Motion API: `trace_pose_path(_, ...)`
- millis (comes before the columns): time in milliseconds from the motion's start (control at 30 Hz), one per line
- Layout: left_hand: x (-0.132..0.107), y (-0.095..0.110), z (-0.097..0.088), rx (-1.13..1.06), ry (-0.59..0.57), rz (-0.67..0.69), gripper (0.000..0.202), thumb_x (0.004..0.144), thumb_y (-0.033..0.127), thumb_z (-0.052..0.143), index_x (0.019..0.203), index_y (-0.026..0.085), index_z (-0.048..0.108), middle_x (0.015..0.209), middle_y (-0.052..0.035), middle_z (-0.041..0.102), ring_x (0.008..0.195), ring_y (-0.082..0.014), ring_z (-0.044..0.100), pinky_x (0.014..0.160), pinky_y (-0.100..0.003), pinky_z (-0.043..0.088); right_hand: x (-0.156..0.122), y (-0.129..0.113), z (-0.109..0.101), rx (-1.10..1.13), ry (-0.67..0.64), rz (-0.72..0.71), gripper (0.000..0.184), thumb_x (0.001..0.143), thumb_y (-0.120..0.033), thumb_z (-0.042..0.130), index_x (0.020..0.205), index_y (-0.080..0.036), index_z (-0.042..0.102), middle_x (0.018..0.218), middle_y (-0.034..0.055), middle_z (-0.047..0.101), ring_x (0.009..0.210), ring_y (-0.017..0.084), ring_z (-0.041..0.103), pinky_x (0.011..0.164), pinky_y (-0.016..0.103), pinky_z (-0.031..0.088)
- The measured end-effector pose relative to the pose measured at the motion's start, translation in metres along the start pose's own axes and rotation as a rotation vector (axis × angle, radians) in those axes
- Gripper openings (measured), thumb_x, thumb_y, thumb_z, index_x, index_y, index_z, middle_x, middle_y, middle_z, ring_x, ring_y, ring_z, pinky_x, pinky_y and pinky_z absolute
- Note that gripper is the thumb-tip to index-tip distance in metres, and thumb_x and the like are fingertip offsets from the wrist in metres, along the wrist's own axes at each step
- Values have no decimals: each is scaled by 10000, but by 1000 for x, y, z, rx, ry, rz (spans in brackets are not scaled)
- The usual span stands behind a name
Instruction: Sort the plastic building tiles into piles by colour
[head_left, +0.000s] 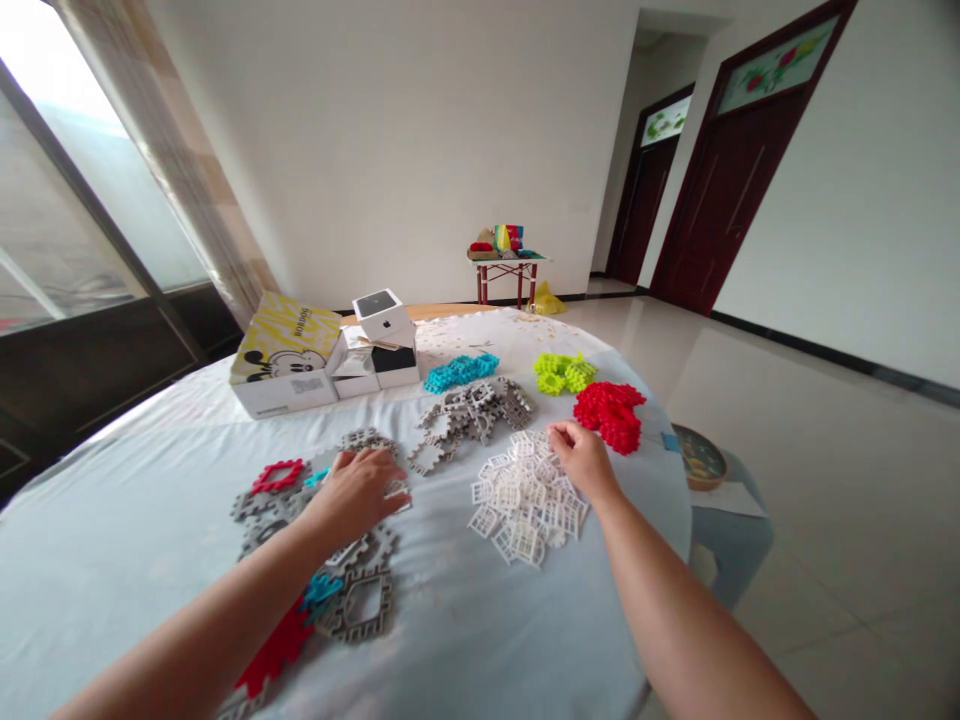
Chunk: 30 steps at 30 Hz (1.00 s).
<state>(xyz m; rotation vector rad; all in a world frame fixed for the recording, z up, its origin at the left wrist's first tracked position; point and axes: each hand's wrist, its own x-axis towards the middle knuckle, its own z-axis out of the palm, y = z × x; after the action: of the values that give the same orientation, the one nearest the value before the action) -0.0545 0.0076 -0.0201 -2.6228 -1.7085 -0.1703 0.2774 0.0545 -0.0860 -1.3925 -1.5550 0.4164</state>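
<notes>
My left hand (pixel 358 492) reaches over a mixed pile of interlocking toy pieces, its fingers apart and bent downward. Around it lie grey notched frames (pixel 364 605), a red frame (pixel 277 476), blue pieces (pixel 321 594) and red pieces (pixel 276 645). A white lattice piece (pixel 397 490) shows by its fingertips. At the upper right edge of a heap of white window-shaped lattice pieces (pixel 525 500) is my right hand (pixel 583 458). Its thumb and fingers are pinched together; what is between them, if anything, is too small to make out.
Sorted piles of grey (pixel 472 415), blue (pixel 461 372), lime green (pixel 564 373) and red pieces (pixel 611 412) lie beyond my hands. A yellow cartoon box (pixel 289 350) and a white phone box (pixel 384 318) stand at the back left. A stool (pixel 735 530) holds a round basket (pixel 697 458).
</notes>
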Motion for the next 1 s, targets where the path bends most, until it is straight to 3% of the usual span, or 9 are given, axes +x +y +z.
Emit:
trace_pose_path(167, -6, 4, 8, 93, -44, 27, 272, 750, 458, 513, 852, 261, 671, 881, -63, 592, 926, -236, 495, 843, -398, 291, -1, 0, -1, 2, -3, 4, 273, 796, -379, 470, 834, -168, 639, 693, 61, 666, 648, 183, 606, 599, 261, 448)
trace_pose_path(300, -10, 9, 8, 149, 4, 68, 288, 824, 329, 386, 809, 210, 648, 855, -73, 596, 888, -217, 502, 849, -401, 284, -2, -3, -2, -4, -5, 12, 283, 803, -388, 464, 830, -165, 636, 662, 53, 653, 622, 175, 597, 592, 258, 438)
trace_pose_path(400, -14, 11, 3, 118, 37, 19, 333, 837, 303, 331, 718, 186, 620, 800, -66, 592, 841, -201, 507, 807, -377, 304, -2, -3, -2, -2, -8, 11, 290, 804, -394, 460, 829, -164, 636, 644, 46, 648, 606, 171, 594, 582, 254, 435)
trace_pose_path(567, -12, 10, 0, -263, -51, -109, 421, 839, 431, 308, 656, 173, 586, 628, -10, 542, 616, -128, 480, 600, -272, 341, -1, -2, -1, 14, -7, 16, 294, 796, -400, 468, 833, -164, 639, 652, 48, 657, 617, 173, 604, 576, 248, 444)
trace_pose_path(667, 1, 25, -1, -562, -110, -186, 447, 807, 494, 343, 734, 156, 627, 585, 0, 554, 547, -110, 468, 534, -242, 360, -1, -1, 0, 11, -6, 10, 296, 798, -403, 465, 832, -166, 639, 651, 48, 656, 612, 171, 602, 576, 249, 444)
trace_pose_path(767, 19, 53, -9, -838, -118, -163, 454, 789, 509, 375, 867, 152, 644, 675, -17, 629, 596, -115, 526, 583, -245, 432, -1, 1, -1, 0, 1, 12, 296, 798, -402, 462, 829, -168, 640, 644, 47, 653, 607, 171, 598, 574, 249, 441)
trace_pose_path(867, 34, 71, -18, -949, -90, -92, 458, 791, 504, 395, 1015, 163, 604, 863, -44, 676, 769, -142, 592, 721, -279, 476, -1, 2, -1, -7, 4, 12, 295, 797, -398, 459, 822, -168, 642, 637, 49, 653, 608, 173, 596, 577, 250, 443)
trace_pose_path(1000, 42, 51, -19, -674, 49, -64, 433, 790, 492, 414, 1021, 185, 613, 995, -57, 662, 881, -170, 592, 807, -302, 457, 0, 3, -1, -16, 8, 13, 293, 795, -394, 461, 824, -167, 643, 658, 53, 660, 624, 176, 600, 590, 253, 447)
